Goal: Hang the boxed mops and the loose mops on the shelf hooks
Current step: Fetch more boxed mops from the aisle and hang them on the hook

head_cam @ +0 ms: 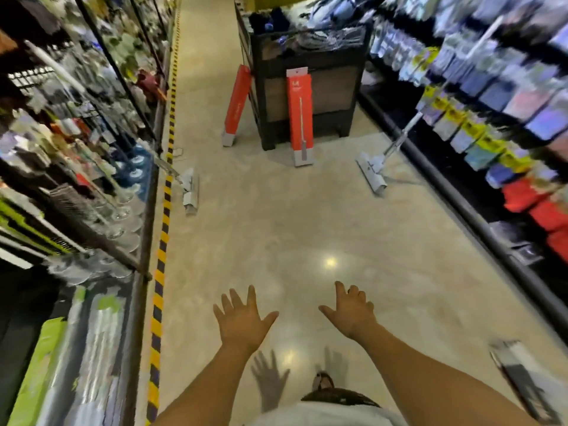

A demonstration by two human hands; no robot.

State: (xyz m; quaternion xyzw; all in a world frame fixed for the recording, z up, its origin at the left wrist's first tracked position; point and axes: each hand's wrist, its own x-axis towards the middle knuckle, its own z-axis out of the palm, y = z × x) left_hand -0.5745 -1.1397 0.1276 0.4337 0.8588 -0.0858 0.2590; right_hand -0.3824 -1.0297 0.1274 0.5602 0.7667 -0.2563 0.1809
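Head view, blurred by motion at both sides.

Two boxed mops stand on end on the floor (276, 229) at the far end of the aisle. Both lean on a black slatted crate stand (325, 96).
- Front boxed mop (300, 118): long flat carton, red with a grey foot and a white hang tab on top, tilted back against the stand's near face.
- Side boxed mop (236, 103): same carton, leaning on the stand's left corner, foot splayed out to the left.
- Right loose mop (372, 172): flat rectangular pale-grey head on the floor near its right edge. A thin pale pole slants up to the right shelf (455, 179).
- Left loose mop (190, 192): similar grey slab head on the floor just beside the striped tape (166, 204). Its pole runs toward the left shelf (144, 210), and the end is lost in blur.

Both hands are above the floor's near edge, well apart from all four mops.
- Left hand (242, 321): palm down, fingers spread wide, holding nothing.
- Right hand (350, 315): thumb out, fingers loosely bent, holding nothing.

The floor is polished, mottled beige and glossy, with a bright light spot reflected in it. Yellow-and-black diagonal tape runs along its left edge. The shelves are dark metal, crowded with hanging packets. The right shelf's low tier holds soft red packs (534, 207). The top of the crate stand is heaped with dark blue and grey goods, too blurred to name.
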